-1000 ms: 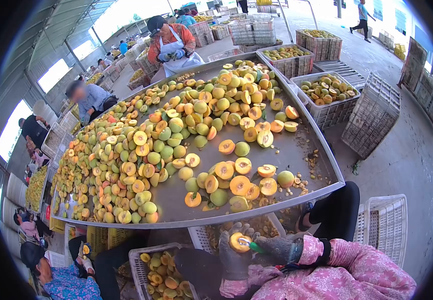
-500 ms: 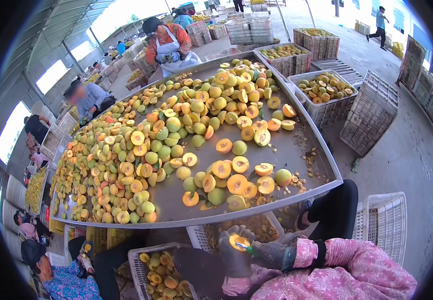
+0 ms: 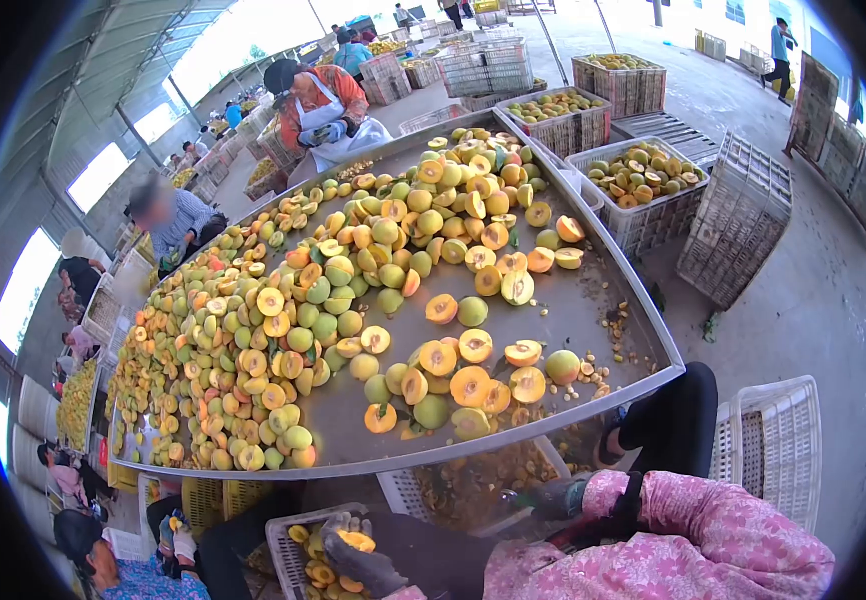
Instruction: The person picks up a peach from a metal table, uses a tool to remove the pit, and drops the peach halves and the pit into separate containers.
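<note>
My left hand (image 3: 361, 562), in a grey glove, is at the lower middle, fingers curled around an orange peach half (image 3: 357, 541). It is over a white crate (image 3: 278, 535) holding several peach halves. My right hand (image 3: 553, 498), gloved and partly blurred, is closed above another white crate (image 3: 408, 495) with pits and scraps in it. What it grips is too smeared to name. Pink flowered sleeves cover my arms. Just beyond, a metal table (image 3: 553, 320) bears a big heap of green-yellow peaches (image 3: 303, 340), many cut open.
At the table's far side sits a person in an orange top (image 3: 323, 110), another in a checked shirt (image 3: 181, 220). A person in a blue flowered top (image 3: 143, 575) works at lower left. Filled crates (image 3: 638, 180) line the right; an upended crate (image 3: 738, 220) and white crates (image 3: 768, 440) stand nearby.
My hands have parted. My left hand has moved left and down to the peach crate with the cut half; my right hand has stayed near the pit crate, away from the fruit.
</note>
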Tool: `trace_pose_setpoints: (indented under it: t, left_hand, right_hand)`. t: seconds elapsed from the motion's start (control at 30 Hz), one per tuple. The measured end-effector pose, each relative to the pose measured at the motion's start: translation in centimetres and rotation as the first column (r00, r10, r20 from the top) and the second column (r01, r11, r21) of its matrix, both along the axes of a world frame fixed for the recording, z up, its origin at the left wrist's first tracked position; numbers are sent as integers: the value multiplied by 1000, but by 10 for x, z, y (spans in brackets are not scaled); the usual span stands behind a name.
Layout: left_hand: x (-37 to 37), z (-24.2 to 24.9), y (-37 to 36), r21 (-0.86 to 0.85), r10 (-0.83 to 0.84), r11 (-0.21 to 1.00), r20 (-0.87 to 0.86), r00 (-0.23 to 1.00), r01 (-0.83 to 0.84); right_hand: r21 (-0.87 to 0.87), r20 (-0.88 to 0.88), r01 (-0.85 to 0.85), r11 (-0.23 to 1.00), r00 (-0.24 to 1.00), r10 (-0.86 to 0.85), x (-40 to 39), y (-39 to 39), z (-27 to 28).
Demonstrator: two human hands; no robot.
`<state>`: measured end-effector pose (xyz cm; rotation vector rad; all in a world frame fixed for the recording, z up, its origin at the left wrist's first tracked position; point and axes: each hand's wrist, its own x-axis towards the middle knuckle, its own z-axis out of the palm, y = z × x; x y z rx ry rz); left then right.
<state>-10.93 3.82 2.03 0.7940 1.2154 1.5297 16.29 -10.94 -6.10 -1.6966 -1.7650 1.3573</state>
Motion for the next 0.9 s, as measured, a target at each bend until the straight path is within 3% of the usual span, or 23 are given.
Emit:
trace_pose_setpoints:
  t: [0.03,0.1,0.17,0.23,0.3,0.33,0.4,0.43,0.47,0.5,0.53,0.57,0.63,0.67,0.73,0.77,0.8,0.87,0.9]
  left_hand:
    - [-47,-37,18,68,42,997,42,998,-45]
    - [-85,-48,27,-97,146,981,-198,969,-168]
    - [-95,-49,34,-201,96,963,-361,928,-178]
    - [-78,-38,47,-197,-42,979,-419,907,-46]
    - [-34,-23,60,-143,-248,968,-440,863,205]
    - [-9,-19,65,-116,-339,939,-467,817,323]
    - [65,-6,74,-8,-417,848,-626,659,530]
    - [104,2,72,-54,-414,831,-724,551,553]
    - [136,7,69,-103,-403,815,-807,432,570]
    - [160,-7,77,-56,-233,750,-955,183,660]
    - [182,-24,87,-46,-3,665,-998,-58,746]
    - [205,-30,86,-41,2,657,-998,-56,753]
    - [238,-36,78,-181,-240,771,-971,16,611]
    - [242,-35,77,-180,-240,764,-971,13,619]
    - [246,-28,73,-208,-514,679,-820,253,704]
    - [245,-22,66,-146,-567,668,-735,372,730]
    - [242,-15,60,-143,-564,667,-737,371,731]
    - [232,7,47,71,-622,589,-596,508,805]
    - [224,11,45,65,-695,549,-517,499,833]
  right_hand:
    - [5,0,3,1000,1000,-3,4,1,14]
    - [-219,-26,76,973,996,-83,12,-6,56]
    - [-233,5,97,968,995,-98,16,-4,41]
    - [-243,39,127,962,992,-121,22,-7,23]
    - [16,-141,175,984,975,-171,28,-22,7]
    - [18,-139,181,983,974,-176,29,-27,-3]
    - [313,-52,220,924,975,-215,31,-34,-17]
    - [316,-50,226,921,974,-221,35,-36,-8]
    - [120,-28,242,963,970,-241,39,-38,11]
    - [-80,-3,256,963,966,-257,43,-39,22]
    - [-76,-2,264,961,964,-265,45,-43,14]
    - [-151,-44,345,926,934,-355,46,-50,0]
    - [-323,-120,449,833,854,-506,50,-58,4]
    - [-322,-121,458,829,848,-515,51,-62,2]
    - [13,198,348,937,918,-344,54,-70,-5]
    - [16,196,351,936,917,-347,57,-73,-8]
    - [45,101,388,921,915,-390,60,-74,-10]
    - [72,-1,421,904,906,-422,62,-75,-10]
    - [116,-156,475,872,876,-456,61,-76,-8]
